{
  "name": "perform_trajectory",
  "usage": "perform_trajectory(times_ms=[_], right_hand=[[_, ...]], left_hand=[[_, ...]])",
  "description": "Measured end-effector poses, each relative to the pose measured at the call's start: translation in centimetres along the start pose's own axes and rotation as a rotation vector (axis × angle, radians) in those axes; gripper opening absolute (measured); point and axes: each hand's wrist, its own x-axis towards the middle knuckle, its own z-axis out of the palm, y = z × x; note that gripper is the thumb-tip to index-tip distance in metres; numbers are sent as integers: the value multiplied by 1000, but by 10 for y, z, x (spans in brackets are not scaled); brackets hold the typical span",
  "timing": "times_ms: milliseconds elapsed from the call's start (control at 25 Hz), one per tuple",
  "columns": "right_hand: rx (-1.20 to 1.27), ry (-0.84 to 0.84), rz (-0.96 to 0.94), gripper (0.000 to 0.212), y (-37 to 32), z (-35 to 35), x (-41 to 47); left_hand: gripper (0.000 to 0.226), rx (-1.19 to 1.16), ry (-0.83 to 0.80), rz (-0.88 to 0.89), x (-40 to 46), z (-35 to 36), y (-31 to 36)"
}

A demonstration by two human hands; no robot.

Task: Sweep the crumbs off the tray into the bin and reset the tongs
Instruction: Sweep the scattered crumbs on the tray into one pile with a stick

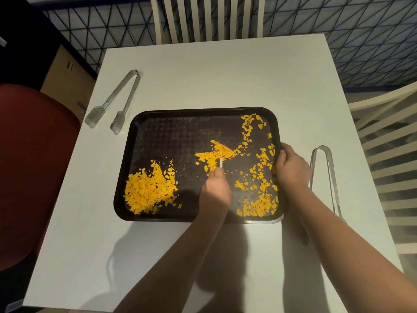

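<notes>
A black tray [180, 132] lies on the white table, strewn with orange crumbs [149, 190]: a big heap at its near left corner, a patch in the middle, scattered bits along the right side. My left hand [215, 190] hovers over the tray's middle and grips a thin white card [221, 162] edge-down in the central crumbs. My right hand [291, 168] grips the tray's right rim. One pair of clear tongs [117, 102] lies left of the tray. A second pair of tongs [325, 177] lies to its right, partly hidden by my right forearm.
The red bin [33, 166] stands beside the table's left edge. White slatted chairs stand at the far side [209, 19] and on the right [388, 154]. A cardboard box [67, 75] sits on the floor at the far left.
</notes>
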Motion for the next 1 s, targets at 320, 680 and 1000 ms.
perform_trajectory(times_ms=[320,680,1000], right_hand=[[15,1,2,38,-1,-1,-1],[9,6,7,38,0,1,-1],[-4,11,-7,38,1,2,0]], left_hand=[[26,33,-53,128,17,14,51],[25,-96,70,2,10,1,17],[33,-18,-8,12,55,2,63]])
